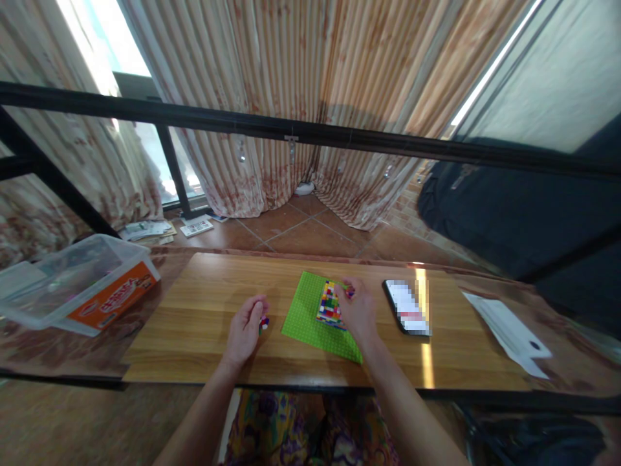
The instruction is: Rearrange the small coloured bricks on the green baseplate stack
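Observation:
A green baseplate (305, 316) lies in the middle of the wooden table (204, 304). On its right part sits a patch of small coloured bricks (328, 304). My right hand (358, 310) rests on the plate's right side, its fingertips pinched at the top edge of the brick patch; whether a brick is between them is too small to tell. My left hand (247, 327) lies on the table just left of the plate, fingers curled around a few small red, white and blue bricks (263, 321).
A phone (407, 307) lies face up right of the plate. A clear plastic box with an orange label (82, 285) stands at the far left. A white paper (509, 330) lies at the right end. A black bar (310, 133) crosses the view above the table.

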The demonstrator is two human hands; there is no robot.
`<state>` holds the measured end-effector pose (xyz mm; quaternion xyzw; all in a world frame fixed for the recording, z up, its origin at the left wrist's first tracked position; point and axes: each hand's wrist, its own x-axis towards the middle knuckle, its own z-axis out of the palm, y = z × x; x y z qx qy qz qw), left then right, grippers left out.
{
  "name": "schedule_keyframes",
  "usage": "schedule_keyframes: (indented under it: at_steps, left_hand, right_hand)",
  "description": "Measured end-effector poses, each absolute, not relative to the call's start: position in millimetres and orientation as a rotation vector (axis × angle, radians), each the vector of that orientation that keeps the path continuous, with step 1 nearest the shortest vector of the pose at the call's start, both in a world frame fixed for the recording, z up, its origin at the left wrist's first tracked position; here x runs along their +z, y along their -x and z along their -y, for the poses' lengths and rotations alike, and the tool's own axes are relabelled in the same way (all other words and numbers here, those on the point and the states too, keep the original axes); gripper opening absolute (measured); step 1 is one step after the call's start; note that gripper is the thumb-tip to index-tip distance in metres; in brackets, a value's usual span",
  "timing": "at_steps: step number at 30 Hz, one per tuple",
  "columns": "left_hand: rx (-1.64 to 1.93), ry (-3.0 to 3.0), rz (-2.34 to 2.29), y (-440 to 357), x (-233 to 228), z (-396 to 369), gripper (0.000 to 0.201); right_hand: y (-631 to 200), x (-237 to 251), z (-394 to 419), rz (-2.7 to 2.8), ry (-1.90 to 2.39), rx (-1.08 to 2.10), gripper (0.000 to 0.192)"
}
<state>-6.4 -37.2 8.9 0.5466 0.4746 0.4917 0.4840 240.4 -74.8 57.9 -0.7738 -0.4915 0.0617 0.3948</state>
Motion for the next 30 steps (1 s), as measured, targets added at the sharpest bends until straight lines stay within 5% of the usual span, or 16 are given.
schedule_keyframes:
  at_steps: [21, 30]
  left_hand:
    - [1.162, -1.367, -1.182, 4.4, 10.6, 37.5, 0.044]
    - [1.181, -1.423, -1.174, 5.1, 10.4, 38.2, 0.044]
  right_hand:
    - [-226.3, 59.3, 61.4, 1.336, 2.151, 0.139, 0.028]
    - [-232.8, 67.1, 74.4, 1.121, 1.792, 0.120, 0.035]
